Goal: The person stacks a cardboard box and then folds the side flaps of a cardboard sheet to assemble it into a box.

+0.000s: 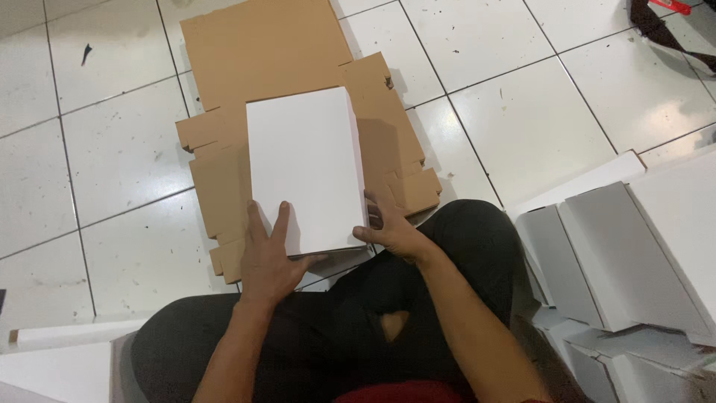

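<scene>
A closed white rectangular box (304, 160) lies on a flattened brown cardboard sheet (261, 52) spread over the tiled floor. My left hand (267, 257) rests flat on the box's near left corner, fingers spread over its top. My right hand (388, 227) grips the box's near right edge, fingers curled against its side. I sit cross-legged in black trousers (462, 246) just behind the box.
A stack of flat white cardboard blanks (626, 254) lies on the floor to my right. More white sheets (60, 358) sit at the bottom left. A dark object with a red part (656, 15) lies at the top right corner.
</scene>
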